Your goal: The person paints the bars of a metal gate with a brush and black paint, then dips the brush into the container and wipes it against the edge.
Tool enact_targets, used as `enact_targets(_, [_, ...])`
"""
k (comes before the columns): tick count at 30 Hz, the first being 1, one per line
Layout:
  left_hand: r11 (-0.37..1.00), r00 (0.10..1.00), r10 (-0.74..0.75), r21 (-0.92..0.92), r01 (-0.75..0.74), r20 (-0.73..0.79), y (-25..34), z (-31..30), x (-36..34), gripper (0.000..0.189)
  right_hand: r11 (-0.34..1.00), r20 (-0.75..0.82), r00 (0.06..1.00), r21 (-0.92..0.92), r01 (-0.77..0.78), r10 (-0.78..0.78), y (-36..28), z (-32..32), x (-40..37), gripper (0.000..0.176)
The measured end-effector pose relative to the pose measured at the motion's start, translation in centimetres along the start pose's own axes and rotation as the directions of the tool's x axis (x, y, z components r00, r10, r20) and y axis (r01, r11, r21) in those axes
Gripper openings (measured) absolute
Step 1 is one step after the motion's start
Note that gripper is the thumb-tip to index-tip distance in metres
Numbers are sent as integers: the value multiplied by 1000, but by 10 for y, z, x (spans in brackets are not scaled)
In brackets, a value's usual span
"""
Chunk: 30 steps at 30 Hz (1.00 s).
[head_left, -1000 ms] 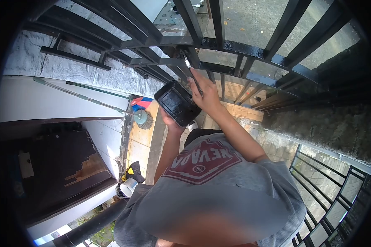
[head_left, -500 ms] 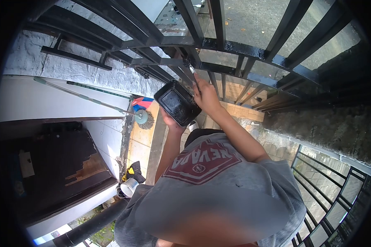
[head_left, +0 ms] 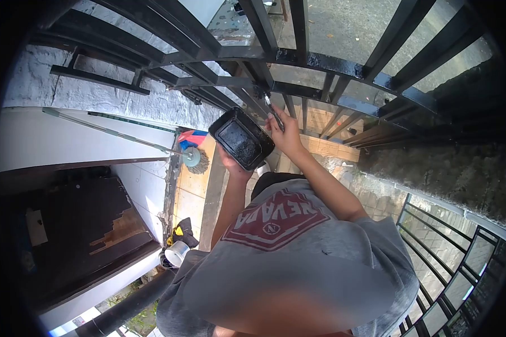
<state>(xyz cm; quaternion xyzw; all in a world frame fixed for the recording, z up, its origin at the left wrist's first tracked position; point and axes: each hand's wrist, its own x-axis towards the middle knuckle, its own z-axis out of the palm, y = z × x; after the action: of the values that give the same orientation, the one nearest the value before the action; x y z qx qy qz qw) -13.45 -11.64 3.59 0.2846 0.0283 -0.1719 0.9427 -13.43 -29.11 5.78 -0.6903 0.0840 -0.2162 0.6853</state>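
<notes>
A black tray [head_left: 242, 139] with dark wet paint inside rests in my left hand [head_left: 230, 163], whose fingers go under its lower left side. My right hand [head_left: 285, 133] grips a paintbrush [head_left: 274, 112] by its dark handle, just right of the tray's upper edge. The dark bristles are at a bar of the black metal fence [head_left: 253, 73], near the lower rail. Some parts of the rails to the right look glossy.
A mop [head_left: 191, 158] leans beside a white wall at the left. Below it are a black and yellow item [head_left: 183, 233] and a white bucket [head_left: 177, 254]. Another black metal railing [head_left: 433, 236] stands at the right, below a rough wall [head_left: 433, 171].
My right hand and the brush have shifted slightly to the right and down along the fence. The tray in my left hand has stayed nearly in place.
</notes>
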Motion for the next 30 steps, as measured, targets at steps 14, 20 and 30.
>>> enact_targets(14, [998, 998, -60, 16, 61, -30, 18, -6, 11, 65, 914, -54, 986, 386, -124, 156, 12, 2, -22, 38])
enact_targets(20, [977, 975, -209, -58, 205, -70, 38, -20, 31, 64, 727, -124, 916, 652, -215, 382, 8, 19, -18, 38])
enact_targets(30, [949, 950, -308, -89, 304, -41, 79, -43, 88, 63, 937, -263, 916, 259, -234, 302, -4, 35, -13, 35])
